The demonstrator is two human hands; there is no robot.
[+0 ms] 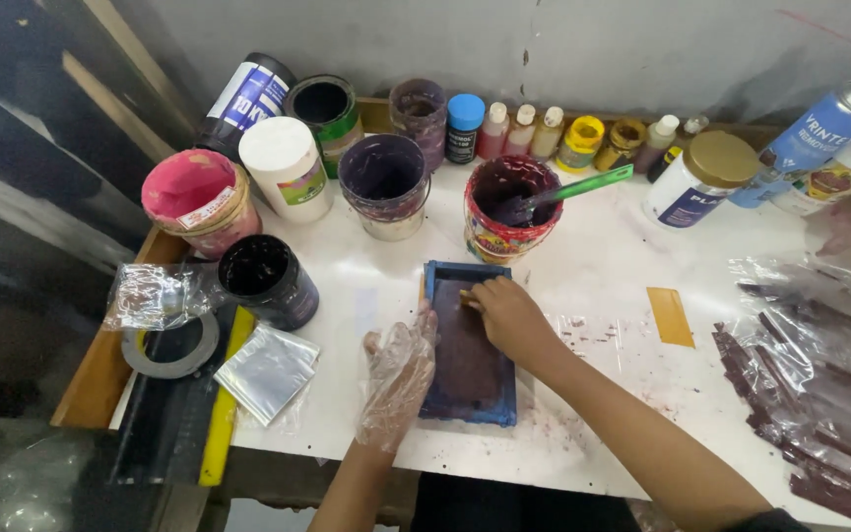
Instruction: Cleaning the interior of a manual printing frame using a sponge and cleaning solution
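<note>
2 hands [398, 369] [509, 315] on blue frame [470, 345], long axis running away from person

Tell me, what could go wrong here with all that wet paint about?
The bare right hand works inside the blue frame and may get stained; only the left hand wears a glove. The tub just behind, with a green stick leaning out, could be knocked. The smeared plastic sheet might mark a sleeve.

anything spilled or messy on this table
Yes. Dark red specks dot the white table beside the blue frame, and the clear plastic sheet at right is streaked with the same colour. No pot looks tipped.
</note>
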